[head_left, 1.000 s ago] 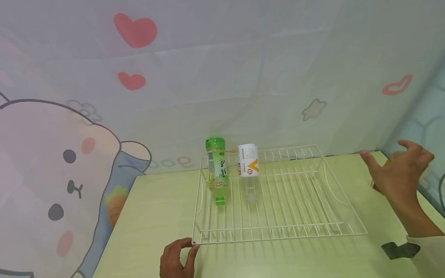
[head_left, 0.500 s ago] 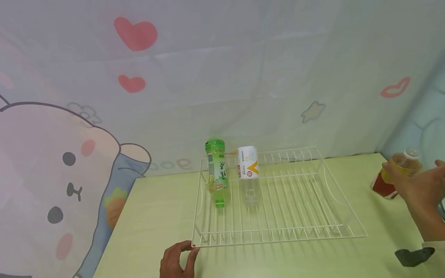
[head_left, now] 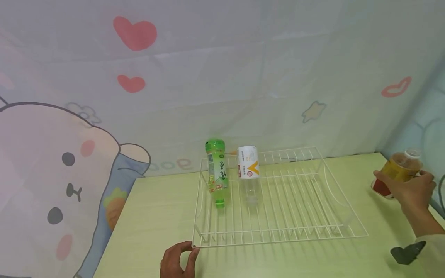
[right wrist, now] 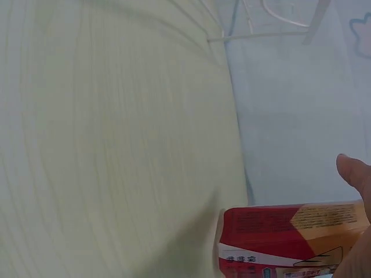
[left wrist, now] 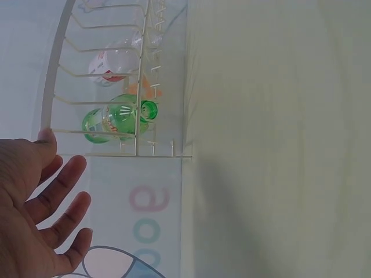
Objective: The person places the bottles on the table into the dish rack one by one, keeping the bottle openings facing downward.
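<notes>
Presumably for stability, my left grip (head_left: 177, 260) pinches the rack (head_left: 278, 241); my right grip (head_left: 415, 191) spreads around the bottle (head_left: 399, 169) right of it.

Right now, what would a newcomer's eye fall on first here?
Likely the green bottle and the white-labelled clear bottle, side by side in the left part of the white wire rack. Next, the red-and-yellow bottle near the table's right end, with the right hand at it, thumb apart. Behind, a big cartoon animal fills the left of the backdrop.
</notes>
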A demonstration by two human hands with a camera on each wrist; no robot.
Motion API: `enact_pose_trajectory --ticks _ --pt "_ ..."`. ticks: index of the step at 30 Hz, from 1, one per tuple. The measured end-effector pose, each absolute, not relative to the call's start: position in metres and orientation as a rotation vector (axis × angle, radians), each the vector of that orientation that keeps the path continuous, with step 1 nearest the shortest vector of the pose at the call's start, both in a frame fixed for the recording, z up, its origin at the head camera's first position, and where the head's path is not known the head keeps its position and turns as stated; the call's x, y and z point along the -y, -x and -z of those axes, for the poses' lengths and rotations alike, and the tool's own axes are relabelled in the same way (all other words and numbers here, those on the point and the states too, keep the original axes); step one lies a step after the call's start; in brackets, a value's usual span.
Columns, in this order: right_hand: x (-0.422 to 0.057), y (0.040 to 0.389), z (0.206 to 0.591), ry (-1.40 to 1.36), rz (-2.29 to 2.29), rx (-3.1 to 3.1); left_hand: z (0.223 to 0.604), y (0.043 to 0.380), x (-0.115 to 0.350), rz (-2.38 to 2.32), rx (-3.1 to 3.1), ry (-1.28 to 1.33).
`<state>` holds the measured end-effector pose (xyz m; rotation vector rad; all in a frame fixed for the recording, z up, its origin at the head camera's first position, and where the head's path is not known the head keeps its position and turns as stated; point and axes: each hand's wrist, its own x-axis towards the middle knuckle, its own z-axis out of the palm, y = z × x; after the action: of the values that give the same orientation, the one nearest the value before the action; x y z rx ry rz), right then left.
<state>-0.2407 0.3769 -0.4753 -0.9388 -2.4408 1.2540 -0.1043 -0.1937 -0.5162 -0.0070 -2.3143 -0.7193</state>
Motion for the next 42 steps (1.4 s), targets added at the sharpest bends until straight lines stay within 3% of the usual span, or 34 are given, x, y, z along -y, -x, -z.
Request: enact_pose_trajectory --ticks 16,31,42 --pt "-0.389 0.247 0.496 0.94 -1.2 2.444 0.522 0.109 0.198 0.665 2.261 0.126" --pt "-0.388 0.248 0.501 0.899 -1.223 2.404 0.519 0.106 0.197 0.661 2.281 0.077" --pt "-0.373 0.253 0.479 0.775 -1.202 2.38 0.519 0.106 0.196 0.649 2.304 0.05"
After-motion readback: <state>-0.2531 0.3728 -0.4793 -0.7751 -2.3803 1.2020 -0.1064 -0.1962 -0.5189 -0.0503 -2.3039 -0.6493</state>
